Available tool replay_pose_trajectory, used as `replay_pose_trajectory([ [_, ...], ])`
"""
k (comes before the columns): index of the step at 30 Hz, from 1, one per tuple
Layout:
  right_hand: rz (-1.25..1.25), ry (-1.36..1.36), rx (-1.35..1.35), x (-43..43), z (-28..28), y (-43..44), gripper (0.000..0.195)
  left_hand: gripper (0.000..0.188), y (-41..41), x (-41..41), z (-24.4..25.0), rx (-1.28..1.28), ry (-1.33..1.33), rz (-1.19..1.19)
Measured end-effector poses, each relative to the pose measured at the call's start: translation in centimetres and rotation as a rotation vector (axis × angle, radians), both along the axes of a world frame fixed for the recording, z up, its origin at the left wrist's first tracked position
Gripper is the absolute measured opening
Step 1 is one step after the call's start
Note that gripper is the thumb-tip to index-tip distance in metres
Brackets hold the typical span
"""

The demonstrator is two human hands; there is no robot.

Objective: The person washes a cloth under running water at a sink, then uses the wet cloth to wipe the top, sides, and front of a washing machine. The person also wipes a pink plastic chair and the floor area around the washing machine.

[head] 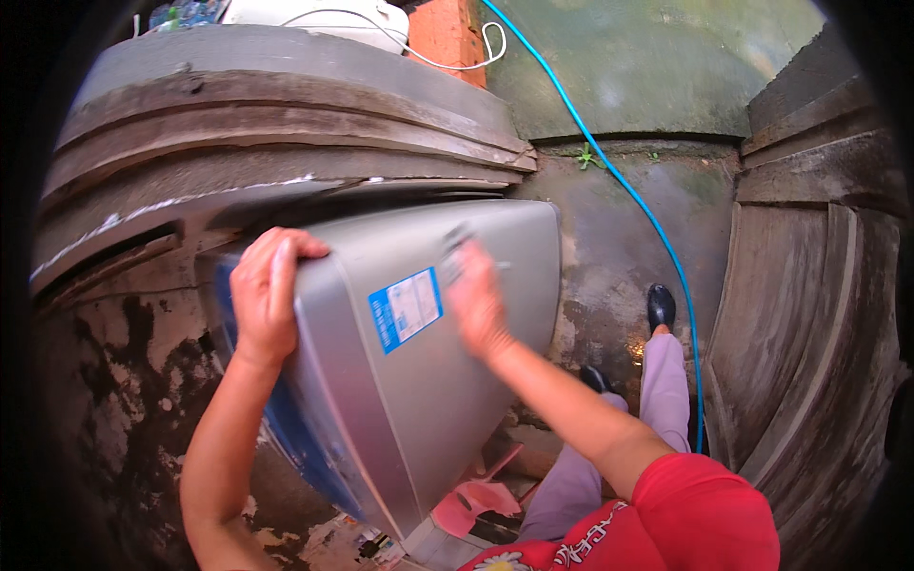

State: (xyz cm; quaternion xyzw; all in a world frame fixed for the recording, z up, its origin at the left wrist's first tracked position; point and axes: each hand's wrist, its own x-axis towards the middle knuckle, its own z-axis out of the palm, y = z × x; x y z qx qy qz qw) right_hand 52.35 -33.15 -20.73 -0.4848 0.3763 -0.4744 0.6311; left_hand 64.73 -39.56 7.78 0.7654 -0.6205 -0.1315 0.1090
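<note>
A silver-grey household appliance (493, 300), perhaps a small fridge or washer, stands tilted before me beside the wall. Its side carries a blue-and-white sticker (406, 308) with print on it, and a dark blue face (307, 442) shows along the left. My left hand (265, 292) clasps the upper left corner, fingers over the edge. On the silver side, just right of the sticker, my right hand (477, 300) is blurred by motion. A grey pad-like thing (457, 246) is under its fingers; blur hides what it is exactly.
A blue hose (635, 196) runs along the wet concrete floor (593, 221) near my feet. Weathered wooden boards (771, 307) stand at the right. A pink plastic stool (475, 503) sits low by the appliance. A concrete ledge (300, 57) holds a white object (343, 18) with a cord.
</note>
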Motion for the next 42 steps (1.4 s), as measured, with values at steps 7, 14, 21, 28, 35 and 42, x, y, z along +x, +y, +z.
replay_pose_trajectory([
  [7, -0.059, 0.07, -0.013, -0.7, 6.7, 3.9, 0.056, 0.041, 0.9, 1.5, -0.7, -0.002, -0.01, 0.006],
  [14, -0.086, -0.114, -0.36, 0.9, 10.0, -1.8, 0.044, 0.046, 0.4, 1.8, -0.5, -0.029, -0.14, -0.022],
  [21, -0.156, -0.099, -0.182, -1.4, 12.1, 7.1, 0.048, 0.051, 1.0, 2.8, -1.6, -0.015, -0.184, 0.027],
  [28, -0.161, -0.16, -0.44, 0.0, 17.0, 2.5, 0.047, 0.052, -0.6, 2.3, -1.2, -0.101, -0.277, -0.06],
  [35, -0.097, -0.137, -0.416, -4.3, 15.7, 13.9, 0.051, 0.055, -0.6, 3.5, -1.7, 0.013, -0.201, -0.043],
  [42, -0.048, -0.154, -0.404, -2.7, 8.0, 12.5, 0.048, 0.047, 1.0, 4.0, -1.3, -0.012, 0.072, 0.037],
])
